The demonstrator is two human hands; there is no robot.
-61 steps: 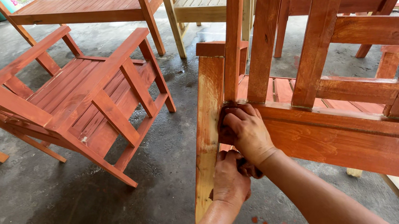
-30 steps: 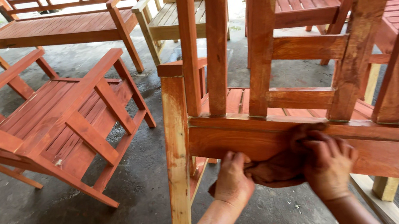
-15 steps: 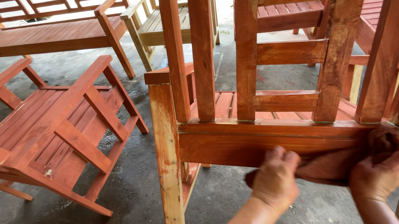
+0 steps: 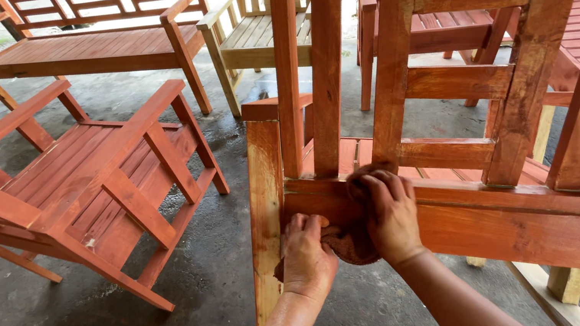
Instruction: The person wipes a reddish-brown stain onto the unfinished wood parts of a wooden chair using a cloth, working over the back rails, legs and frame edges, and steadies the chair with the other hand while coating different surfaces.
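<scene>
Nearby stands a red wooden armchair (image 4: 77,189); both hands, left (image 4: 306,257) and right (image 4: 389,209), clamp a stained rag (image 4: 353,244) against the horizontal chair rail (image 4: 517,224).

No package, label, sign or screen shows anywhere near the fingers or farther off among the furniture.
</scene>
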